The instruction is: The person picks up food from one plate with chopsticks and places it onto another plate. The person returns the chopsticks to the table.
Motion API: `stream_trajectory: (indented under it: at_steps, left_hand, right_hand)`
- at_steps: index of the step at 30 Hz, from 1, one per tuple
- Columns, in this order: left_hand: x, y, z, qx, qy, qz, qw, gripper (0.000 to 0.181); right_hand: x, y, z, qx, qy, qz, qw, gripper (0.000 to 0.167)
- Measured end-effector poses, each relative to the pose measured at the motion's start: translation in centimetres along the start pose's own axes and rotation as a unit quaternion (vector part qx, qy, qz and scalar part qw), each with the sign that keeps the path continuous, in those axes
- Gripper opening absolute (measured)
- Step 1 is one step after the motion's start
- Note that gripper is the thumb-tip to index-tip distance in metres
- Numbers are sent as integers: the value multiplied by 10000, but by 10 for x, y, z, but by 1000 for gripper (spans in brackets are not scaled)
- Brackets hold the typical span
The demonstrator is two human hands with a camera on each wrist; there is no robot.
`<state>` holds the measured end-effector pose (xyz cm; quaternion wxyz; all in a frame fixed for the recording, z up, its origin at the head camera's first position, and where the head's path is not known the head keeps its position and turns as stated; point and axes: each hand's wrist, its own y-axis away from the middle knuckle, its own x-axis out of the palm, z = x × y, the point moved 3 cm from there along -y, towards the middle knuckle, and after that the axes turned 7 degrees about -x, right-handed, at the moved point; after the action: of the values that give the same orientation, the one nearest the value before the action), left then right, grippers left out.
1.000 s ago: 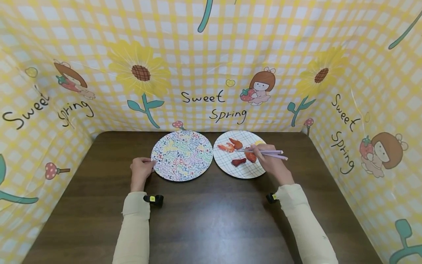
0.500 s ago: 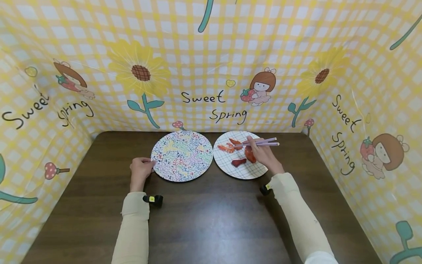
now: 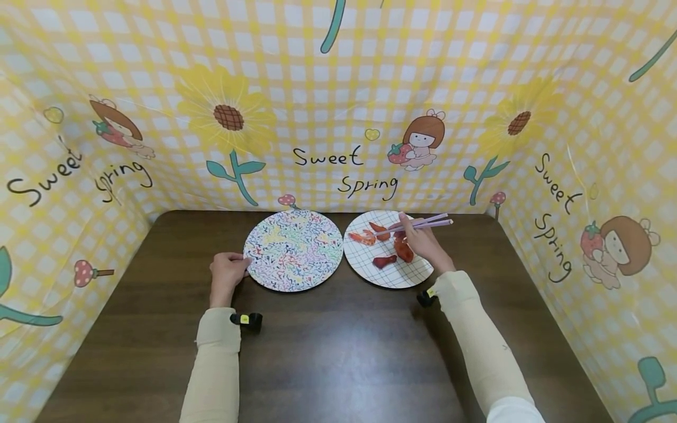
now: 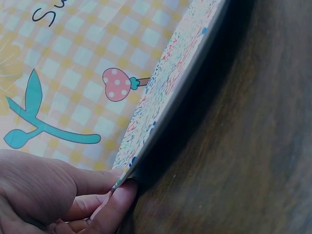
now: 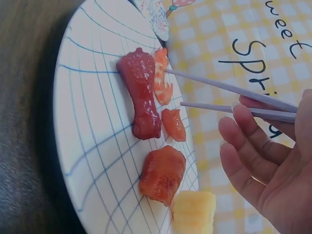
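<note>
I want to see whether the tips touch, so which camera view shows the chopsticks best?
The right wrist view: the lilac chopsticks appear large there, tips plainly apart, though their rear ends do not show. The head view shows them small in the right hand, rear ends included; the left wrist view shows none of them.

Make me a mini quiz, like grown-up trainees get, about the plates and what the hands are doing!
1. True or false: the left hand pinches the squiggly plate.
2. Where does the drumstick lie?
A) On the squiggly plate
B) On the grid-lined plate
C) On the table
3. Fill the gap: the right hand holds a pair of ____.

Key: 1 true; 2 B; 3 chopsticks.
</note>
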<state>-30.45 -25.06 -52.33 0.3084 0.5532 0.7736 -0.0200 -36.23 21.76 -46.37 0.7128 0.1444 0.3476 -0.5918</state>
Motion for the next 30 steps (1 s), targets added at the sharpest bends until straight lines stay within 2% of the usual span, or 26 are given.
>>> stream_trajectory:
  at_steps: [3,5,10,12,17,22,25,30]
  left_hand:
    - [0,0,0,-17,-9,19,10000,38]
    - [0,0,0,-33,-11,31,10000,39]
    - [0,1,0,-144,-87,14,9999,39]
    - [0,2,-1,-181,-96,12,9998,39]
    - [0,2,-1,-144,-38,21,9999,39]
    - [0,1,0,-116,-52,17,9999,39]
    - [0,1,0,-62,-43,35,10000,39]
    - [0,0,0,-44,-45,31,10000,38]
  right_hand:
    - [0,-2,0,18,61,32,10000,60]
    - [0,-4,0,75,-110,-6,9999,57]
    - [2,-6,-2,197,-267,45,9994,58]
    - [2,-6,-5,233,41,214,9995,60]
    - [5,-8,-11,348,379,568,9971,62]
    - [6,-11,-10,150,82,361,9992,57]
    - [7,-11,-10,219,133,371,9990,55]
    - [8,-13,-8,184,217,774,9966,55]
